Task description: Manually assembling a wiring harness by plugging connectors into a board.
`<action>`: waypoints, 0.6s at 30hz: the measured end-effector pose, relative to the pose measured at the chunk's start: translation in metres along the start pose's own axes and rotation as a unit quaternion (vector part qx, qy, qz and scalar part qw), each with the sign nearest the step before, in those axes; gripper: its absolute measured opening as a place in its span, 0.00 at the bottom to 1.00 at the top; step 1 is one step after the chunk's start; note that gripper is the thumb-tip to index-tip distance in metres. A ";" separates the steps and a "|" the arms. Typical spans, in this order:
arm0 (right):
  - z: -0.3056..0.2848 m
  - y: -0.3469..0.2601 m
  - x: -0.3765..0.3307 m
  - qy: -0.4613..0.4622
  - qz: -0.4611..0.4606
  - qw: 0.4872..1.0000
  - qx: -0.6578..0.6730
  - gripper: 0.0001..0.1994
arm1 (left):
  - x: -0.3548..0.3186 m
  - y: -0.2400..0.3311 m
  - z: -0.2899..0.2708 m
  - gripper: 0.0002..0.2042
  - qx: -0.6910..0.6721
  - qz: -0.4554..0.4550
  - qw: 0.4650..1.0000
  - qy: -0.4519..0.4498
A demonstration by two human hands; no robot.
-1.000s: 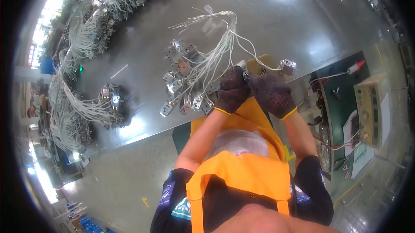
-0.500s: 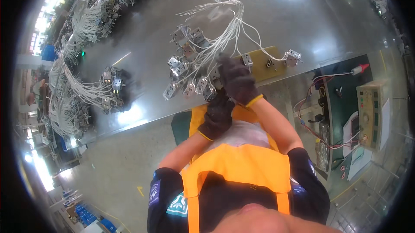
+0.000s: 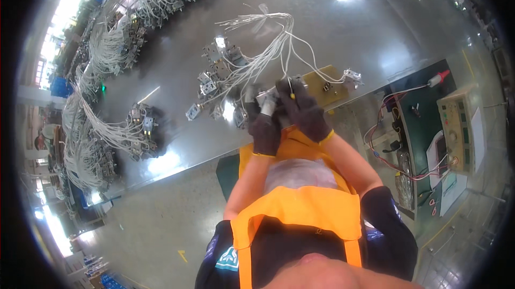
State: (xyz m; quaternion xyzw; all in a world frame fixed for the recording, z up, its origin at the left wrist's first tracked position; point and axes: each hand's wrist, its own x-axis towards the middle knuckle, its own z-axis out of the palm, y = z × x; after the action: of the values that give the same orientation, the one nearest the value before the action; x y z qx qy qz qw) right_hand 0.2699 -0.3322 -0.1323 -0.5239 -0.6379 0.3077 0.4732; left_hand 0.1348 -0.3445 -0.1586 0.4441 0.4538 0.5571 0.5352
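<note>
Both my hands wear dark gloves and work close together at the table's near edge. My left hand (image 3: 264, 131) is closed around a small metal wired unit (image 3: 266, 96), partly hidden by the fingers. My right hand (image 3: 303, 112) is beside it, its fingers closed by the unit and a white wire; what they pinch is hidden, though a small yellow spot shows there. White wires (image 3: 274, 47) run from a tied bundle to several similar metal units (image 3: 207, 82) left of my hands. One wired metal unit (image 3: 352, 78) lies apart, by the right end of a yellowish board (image 3: 337, 93).
Further wired units (image 3: 140, 123) lie on the metal table (image 3: 182, 47) at left, with long heaps (image 3: 110, 47) behind them. At right, a dark green side bench (image 3: 424, 120) holds a beige instrument (image 3: 456, 128), cables, a red-tipped probe (image 3: 439, 79) and scissors (image 3: 433, 207).
My left hand has come up and forward onto the table's edge, now beside the right and around a metal unit. The right hand has shifted slightly. The view has tilted a little.
</note>
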 end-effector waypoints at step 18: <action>-0.076 0.018 0.015 0.149 0.095 0.968 0.180 0.15 | 0.052 0.012 0.011 0.26 0.359 0.392 0.821 -0.210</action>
State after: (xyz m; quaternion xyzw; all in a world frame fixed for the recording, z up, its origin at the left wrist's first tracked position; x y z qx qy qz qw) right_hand 0.3473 -0.3212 -0.1167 -0.5280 -0.4419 0.3793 0.6181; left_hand 0.1414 -0.2927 -0.1444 0.8511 0.2861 0.4112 0.1570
